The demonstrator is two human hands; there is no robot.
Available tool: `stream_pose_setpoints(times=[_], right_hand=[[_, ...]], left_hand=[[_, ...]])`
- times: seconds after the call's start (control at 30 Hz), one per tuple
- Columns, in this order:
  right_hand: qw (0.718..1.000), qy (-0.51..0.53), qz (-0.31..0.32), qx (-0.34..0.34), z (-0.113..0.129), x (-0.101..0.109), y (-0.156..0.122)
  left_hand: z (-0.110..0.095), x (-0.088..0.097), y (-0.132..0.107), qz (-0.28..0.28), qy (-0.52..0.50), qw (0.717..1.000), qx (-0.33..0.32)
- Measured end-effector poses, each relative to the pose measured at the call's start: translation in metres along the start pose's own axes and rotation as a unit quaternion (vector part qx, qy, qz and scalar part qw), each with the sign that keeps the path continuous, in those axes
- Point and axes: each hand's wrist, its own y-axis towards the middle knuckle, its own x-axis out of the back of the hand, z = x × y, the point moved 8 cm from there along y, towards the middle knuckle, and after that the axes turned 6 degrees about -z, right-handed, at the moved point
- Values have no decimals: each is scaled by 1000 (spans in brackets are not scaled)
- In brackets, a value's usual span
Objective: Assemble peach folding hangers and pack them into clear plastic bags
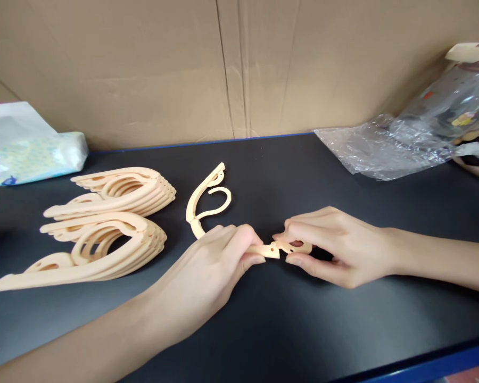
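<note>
My left hand [229,255] is closed around an arm of a cream plastic folding hanger [206,205], whose curved hook and other arm lie beyond the knuckles. The tip of the held arm, with a small hole in it, sticks out past my thumb. My right hand [335,246] pinches a small cream end piece [297,247] with a larger opening. The end piece meets the arm's tip between my two hands; whether they are joined there I cannot tell. My palms and fingers hide the rest of both parts.
Two stacks of folded cream hangers [120,255] lie at the left on the black table [263,340]. Behind them is a tissue pack [43,157]. Clear plastic wrap [375,149] and a transparent bottle [447,101] are at the back right. A cardboard wall [151,74] closes off the back.
</note>
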Motion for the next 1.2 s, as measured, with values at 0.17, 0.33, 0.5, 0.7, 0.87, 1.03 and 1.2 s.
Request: stream_pose_setpoints(times=[0.17, 0.33, 0.5, 0.7, 0.87, 1.03, 1.2], right_hand=[[999, -32, -7, 15, 3, 0, -1], [998, -56, -16, 26, 6, -1, -1], [996, -81, -15, 34, 7, -1, -2], [992, -115, 3, 42, 12, -4, -2], [985, -163, -3, 64, 17, -4, 0], [985, -162, -16, 51, 14, -3, -1], [976, -196, -49, 76, 16, 2, 0]], left_hand=[[-1, 1, 1, -1, -7, 1000, -11], [-3, 1, 1, 2, -2, 1000, -17], [-5, 1, 0, -1, -2, 1000, -27], [-4, 0, -2, -13, 11, 999, -40], [-5, 1, -2, -18, 27, 998, -49], [-9, 0, 0, -1, 32, 997, -67], [-13, 4, 2, -12, 36, 995, -89]])
